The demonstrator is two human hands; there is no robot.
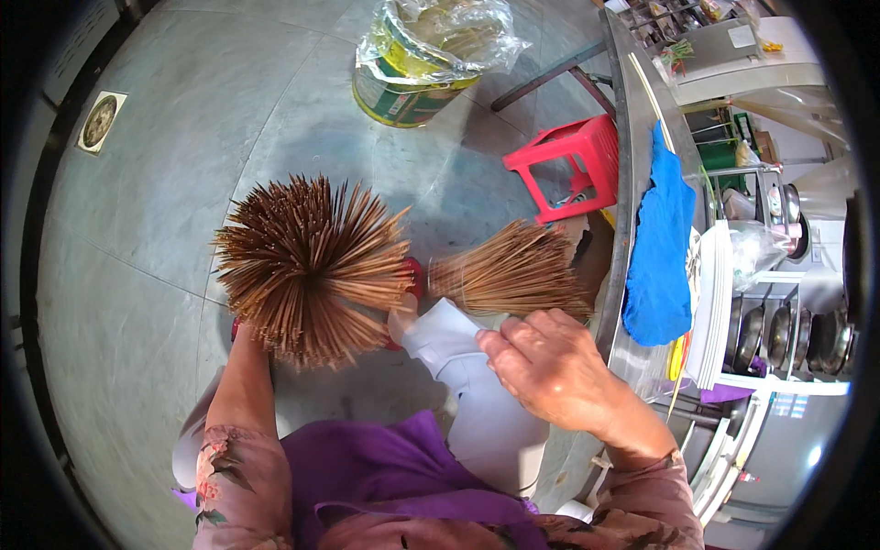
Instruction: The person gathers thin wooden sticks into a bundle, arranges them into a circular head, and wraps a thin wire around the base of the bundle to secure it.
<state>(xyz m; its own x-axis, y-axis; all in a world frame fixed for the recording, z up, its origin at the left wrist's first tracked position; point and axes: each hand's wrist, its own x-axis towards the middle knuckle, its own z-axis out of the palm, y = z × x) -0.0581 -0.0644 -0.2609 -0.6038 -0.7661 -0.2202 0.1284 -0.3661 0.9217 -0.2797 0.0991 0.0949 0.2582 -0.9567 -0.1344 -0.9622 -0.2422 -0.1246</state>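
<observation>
A thick bundle of thin brown sticks fans out toward me, tips up, at the left of centre. My left hand reaches in beneath it; the sticks hide its fingers. A second bundle of similar sticks lies on its side to the right, bound near its narrow left end. My right hand is closed, pinching the edge of a thin white sheet, in front of this second bundle. Whether the sheet is cloth, paper or plastic I cannot tell. It hangs above a light-coloured trouser leg.
A green bucket lined with clear plastic stands on the grey floor ahead. To its right is a red plastic stool beside a metal table. On the table lie a blue cloth and white sheets. Shelves with metal pans stand at right.
</observation>
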